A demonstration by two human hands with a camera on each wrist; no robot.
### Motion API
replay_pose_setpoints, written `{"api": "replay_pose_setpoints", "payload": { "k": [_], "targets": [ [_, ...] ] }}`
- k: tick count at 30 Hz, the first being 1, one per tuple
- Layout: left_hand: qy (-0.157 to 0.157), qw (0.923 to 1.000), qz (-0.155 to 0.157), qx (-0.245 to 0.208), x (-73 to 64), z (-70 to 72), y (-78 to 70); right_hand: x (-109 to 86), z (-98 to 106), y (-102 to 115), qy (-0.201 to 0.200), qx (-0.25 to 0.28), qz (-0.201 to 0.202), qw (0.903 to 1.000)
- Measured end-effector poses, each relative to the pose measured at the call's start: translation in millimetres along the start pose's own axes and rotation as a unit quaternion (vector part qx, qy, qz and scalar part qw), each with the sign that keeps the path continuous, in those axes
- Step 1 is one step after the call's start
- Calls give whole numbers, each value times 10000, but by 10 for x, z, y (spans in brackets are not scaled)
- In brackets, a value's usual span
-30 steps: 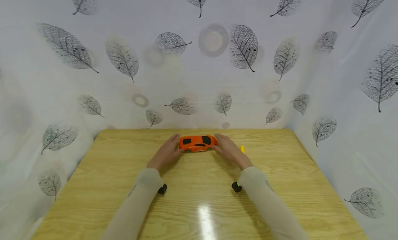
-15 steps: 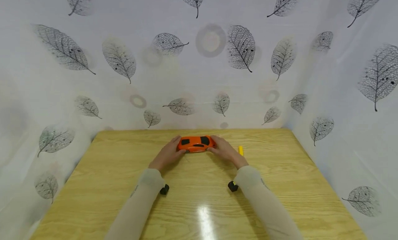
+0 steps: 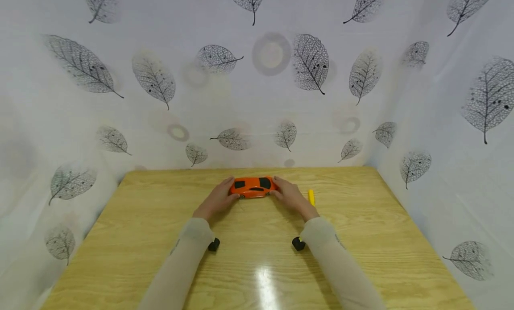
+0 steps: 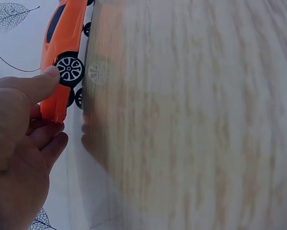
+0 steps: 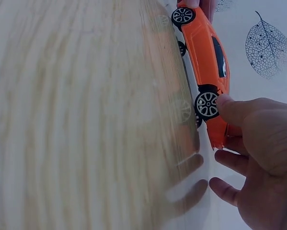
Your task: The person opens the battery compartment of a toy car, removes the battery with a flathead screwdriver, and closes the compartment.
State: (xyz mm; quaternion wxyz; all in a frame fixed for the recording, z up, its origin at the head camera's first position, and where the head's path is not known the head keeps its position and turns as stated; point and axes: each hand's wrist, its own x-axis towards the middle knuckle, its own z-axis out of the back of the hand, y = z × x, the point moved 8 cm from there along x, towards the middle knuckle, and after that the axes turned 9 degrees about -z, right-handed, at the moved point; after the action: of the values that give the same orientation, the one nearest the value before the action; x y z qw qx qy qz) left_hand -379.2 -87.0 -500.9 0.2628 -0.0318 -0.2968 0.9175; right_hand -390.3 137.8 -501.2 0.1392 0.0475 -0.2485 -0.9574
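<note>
An orange toy car [image 3: 252, 188] with dark windows lies sideways between both hands near the table's far edge. My left hand [image 3: 217, 198] grips its left, rear end; in the left wrist view, the thumb presses beside a silver-spoked wheel [image 4: 70, 69] with the fingers behind the body. At the front end, my right hand [image 3: 292, 197] grips the car, its thumb by the front wheel [image 5: 207, 104] in the right wrist view. Two of that hand's fingers [image 5: 224, 191] extend below the bumper. The wheels are close over the tabletop, which mirrors them.
A small yellow stick-like piece [image 3: 311, 197] lies on the wooden table [image 3: 257, 238] just right of my right wrist. White curtain [image 3: 257, 100] with a leaf print surrounds the table at the back and sides. Black wrist-worn devices [image 3: 298, 243] show under the cuffs.
My right hand has shifted slightly left, closing in on the car's front end and uncovering more of the yellow piece. The car and left hand have barely moved; the head view shifted slightly.
</note>
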Motion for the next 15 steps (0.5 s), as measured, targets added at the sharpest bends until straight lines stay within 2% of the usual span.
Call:
{"api": "replay_pose_setpoints", "payload": {
  "k": [5,9,15],
  "targets": [
    [-68,9999,-29,-83,4,17,-22,0,-3,16,-24,91,46,9999],
    [-45,9999,-121,-72,-10,17,-43,-12,-6,41,8,354,146,9993],
    [-44,10000,-86,-18,-30,10,-47,-49,10,54,-11,510,140,9986]
  ]
}}
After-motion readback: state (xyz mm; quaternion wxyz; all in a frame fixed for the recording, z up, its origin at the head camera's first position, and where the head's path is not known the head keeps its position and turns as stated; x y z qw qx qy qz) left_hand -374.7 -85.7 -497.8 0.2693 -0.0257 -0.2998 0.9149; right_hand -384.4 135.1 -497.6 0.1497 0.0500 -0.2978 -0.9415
